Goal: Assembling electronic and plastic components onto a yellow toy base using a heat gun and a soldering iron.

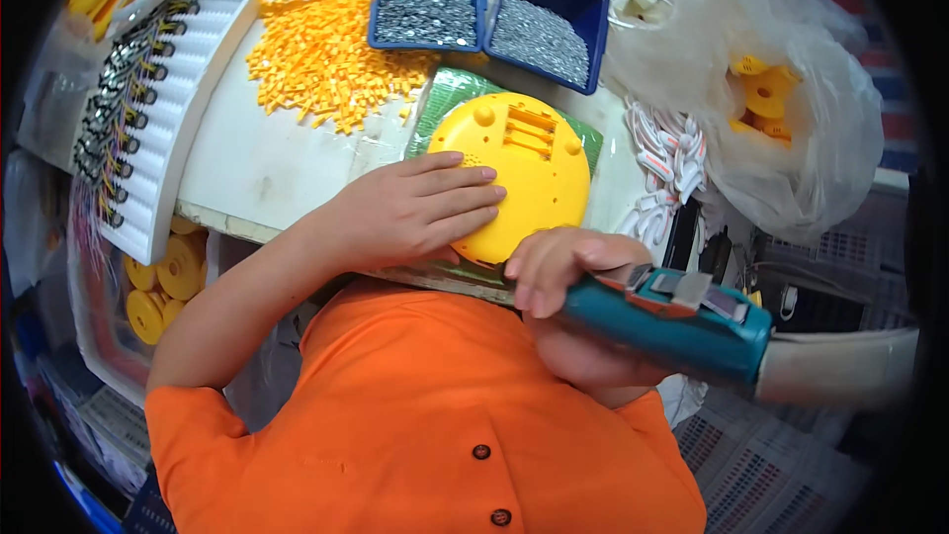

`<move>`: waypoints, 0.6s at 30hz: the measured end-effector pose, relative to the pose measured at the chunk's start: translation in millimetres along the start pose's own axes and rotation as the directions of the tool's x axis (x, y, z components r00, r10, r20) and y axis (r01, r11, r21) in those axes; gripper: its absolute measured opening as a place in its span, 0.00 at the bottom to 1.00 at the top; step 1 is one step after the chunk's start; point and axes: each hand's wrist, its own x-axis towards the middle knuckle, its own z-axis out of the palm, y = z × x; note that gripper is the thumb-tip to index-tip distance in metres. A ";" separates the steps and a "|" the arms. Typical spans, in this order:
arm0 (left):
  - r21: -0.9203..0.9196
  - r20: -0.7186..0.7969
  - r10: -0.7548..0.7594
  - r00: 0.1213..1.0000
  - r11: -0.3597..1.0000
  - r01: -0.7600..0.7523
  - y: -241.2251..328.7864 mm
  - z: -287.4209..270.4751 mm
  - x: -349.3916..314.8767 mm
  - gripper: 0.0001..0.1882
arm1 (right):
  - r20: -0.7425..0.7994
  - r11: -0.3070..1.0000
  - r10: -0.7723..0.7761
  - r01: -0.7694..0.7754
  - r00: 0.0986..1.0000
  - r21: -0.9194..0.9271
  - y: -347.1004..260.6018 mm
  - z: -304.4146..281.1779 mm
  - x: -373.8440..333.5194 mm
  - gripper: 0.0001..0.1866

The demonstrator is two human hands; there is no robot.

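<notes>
A round yellow plastic housing [544,183] lies on a green pad [451,91] at the near edge of the table. Its battery compartment, at the far side, faces up. My left hand [430,203] rests flat on the housing's left part, fingers stretched out. Beside the housing's near right edge, my right hand [563,262] is wrapped round a teal electric screwdriver [672,321]. The tool points left, and its tip is hidden by my fingers. Whether the tip touches the housing I cannot tell.
Two blue trays [372,10] of small metal parts stand at the back, beside a heap of small orange-yellow pieces [331,54]. A white foam rack [198,89] holds wired parts at left. White cables [672,153] and a clear bag [811,168] of yellow parts lie at right.
</notes>
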 end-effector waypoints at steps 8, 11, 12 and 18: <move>-0.053 -0.107 0.012 0.994 0.998 -0.017 -3.1 12.9 -5.6 0.21 | 0.027 0.955 0.069 -0.058 0.997 -0.290 25.5 7.2 5.2 0.30; -0.077 -0.112 0.013 0.994 0.997 -0.021 -3.1 13.6 -6.4 0.21 | 0.065 0.967 0.059 -0.041 0.996 -0.252 29.2 4.1 6.3 0.32; -0.088 -0.108 0.015 0.994 0.996 -0.024 -3.1 13.7 -6.2 0.21 | 0.066 0.966 0.061 -0.042 0.996 -0.253 30.5 2.8 6.7 0.32; -0.092 -0.117 -0.002 0.993 0.996 -0.009 -3.9 13.0 -4.6 0.21 | 0.094 0.923 0.151 -0.106 0.984 -0.370 19.6 4.4 13.3 0.32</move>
